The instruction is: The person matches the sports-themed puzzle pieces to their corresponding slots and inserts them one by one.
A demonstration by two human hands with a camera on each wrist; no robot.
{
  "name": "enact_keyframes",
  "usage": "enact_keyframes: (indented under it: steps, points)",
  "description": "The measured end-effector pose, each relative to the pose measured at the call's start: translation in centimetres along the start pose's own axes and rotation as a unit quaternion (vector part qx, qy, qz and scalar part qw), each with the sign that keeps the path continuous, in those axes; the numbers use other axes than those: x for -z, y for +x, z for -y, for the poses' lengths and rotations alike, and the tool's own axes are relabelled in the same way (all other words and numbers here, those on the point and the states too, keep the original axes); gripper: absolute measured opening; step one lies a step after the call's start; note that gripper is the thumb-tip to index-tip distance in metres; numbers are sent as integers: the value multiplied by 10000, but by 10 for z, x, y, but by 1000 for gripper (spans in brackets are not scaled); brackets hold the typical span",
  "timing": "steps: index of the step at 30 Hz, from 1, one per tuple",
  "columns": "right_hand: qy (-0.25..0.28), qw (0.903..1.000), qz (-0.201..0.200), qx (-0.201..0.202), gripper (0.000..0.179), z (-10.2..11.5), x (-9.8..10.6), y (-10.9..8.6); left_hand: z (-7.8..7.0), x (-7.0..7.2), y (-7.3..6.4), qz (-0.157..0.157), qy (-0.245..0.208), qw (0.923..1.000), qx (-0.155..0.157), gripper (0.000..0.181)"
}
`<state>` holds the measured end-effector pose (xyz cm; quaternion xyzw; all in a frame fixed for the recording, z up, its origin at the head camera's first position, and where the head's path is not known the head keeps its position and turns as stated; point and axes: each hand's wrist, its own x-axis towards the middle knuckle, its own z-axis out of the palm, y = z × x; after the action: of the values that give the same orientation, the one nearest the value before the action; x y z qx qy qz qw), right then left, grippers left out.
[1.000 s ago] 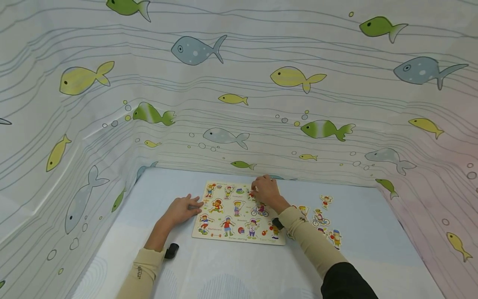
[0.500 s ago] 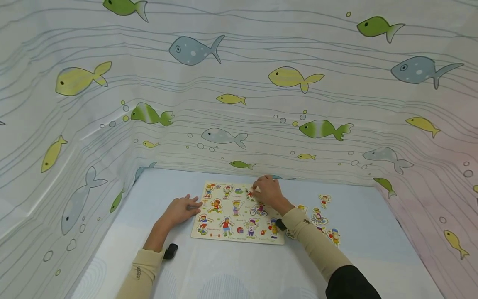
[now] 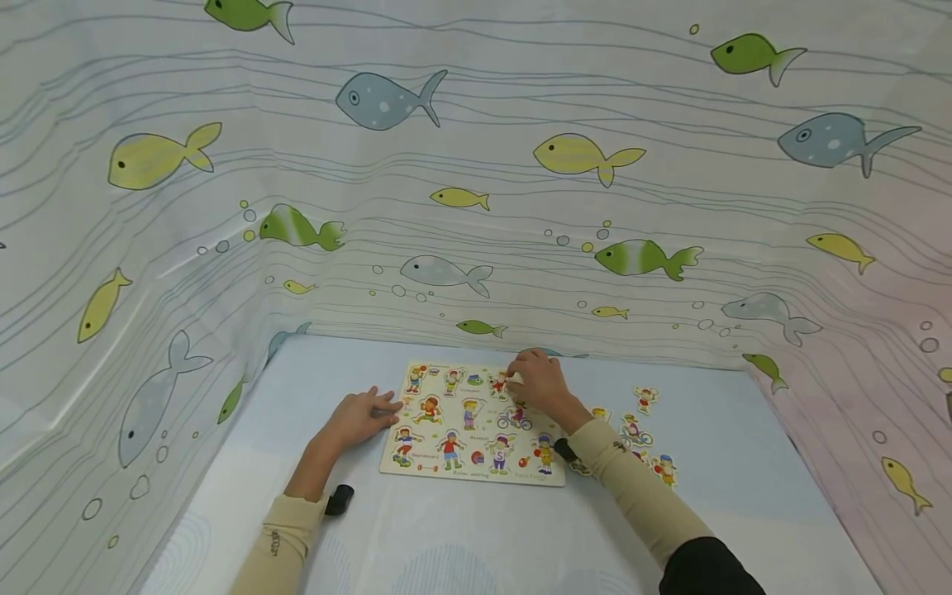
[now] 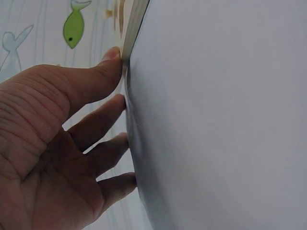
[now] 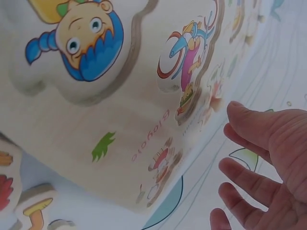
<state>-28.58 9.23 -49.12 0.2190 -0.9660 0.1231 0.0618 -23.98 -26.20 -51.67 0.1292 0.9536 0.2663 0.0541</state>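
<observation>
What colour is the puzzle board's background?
Pale cream; the board shows best in the head view.

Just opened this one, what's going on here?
A person's two hands are at a picture puzzle on a table. The left hand touches the puzzle's left edge. The right hand is beside a small figure toward the far right corner, with no piece visibly held. Loose pieces lie to the right of the puzzle.

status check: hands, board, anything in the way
Left hand against left edge of puzzle board. Right hand over far right part, covering some. Loose pieces right of it, some partly hidden by right sleeve.
</observation>
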Motion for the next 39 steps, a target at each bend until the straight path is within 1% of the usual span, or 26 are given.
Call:
enact_keyframes:
  steps: [5, 12, 19, 25, 32, 39]
  points:
    - [-91, 9999, -85, 8, 15, -2, 4, -4, 0, 1, 0, 6, -1, 10000, -14, 34]
    - [-168, 9998, 7, -104, 18, -5, 8, -12, 2, 0, 1, 28, 21, 10000, -24, 35]
    - [-148, 9998, -144, -62, 17, -9, 11, -21, 1, 1, -1, 13, 45, 10000, -64, 34]
    - [-158, 9997, -180, -76, 19, -12, 12, -26, 0, 2, -1, 35, 12, 10000, -41, 35]
    - [-13, 9996, -252, -110, 20, -16, 21, -35, 2, 1, -2, 68, -7, 10000, -13, 35]
    - [-48, 9992, -380, -82, 18, -26, 25, -42, 3, 0, -2, 53, -15, 10000, -39, 34]
